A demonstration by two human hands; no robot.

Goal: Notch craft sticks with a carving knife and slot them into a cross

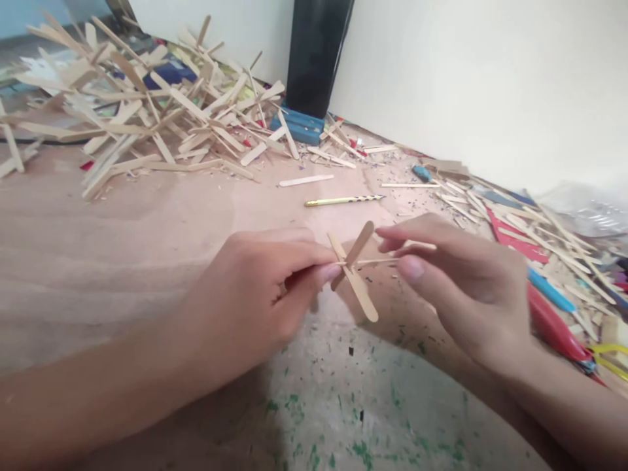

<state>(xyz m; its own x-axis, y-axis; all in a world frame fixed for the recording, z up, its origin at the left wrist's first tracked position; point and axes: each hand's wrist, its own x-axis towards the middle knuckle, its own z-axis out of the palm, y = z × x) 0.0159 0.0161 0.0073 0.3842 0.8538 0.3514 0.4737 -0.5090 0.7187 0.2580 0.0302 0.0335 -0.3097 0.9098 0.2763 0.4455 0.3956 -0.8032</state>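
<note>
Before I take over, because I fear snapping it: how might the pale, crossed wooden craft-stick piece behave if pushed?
The craft-stick piece seems light, being slim wood; it's likely stiff, its sticks being straight, but perhaps fragile where they cross.

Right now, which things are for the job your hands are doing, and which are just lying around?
In the job: crossed sticks in the left hand's grip, right hand close by.

Lying about, it seems: pencil, blue lump, red-handled tool, heaped sticks (maybe spares).
</note>
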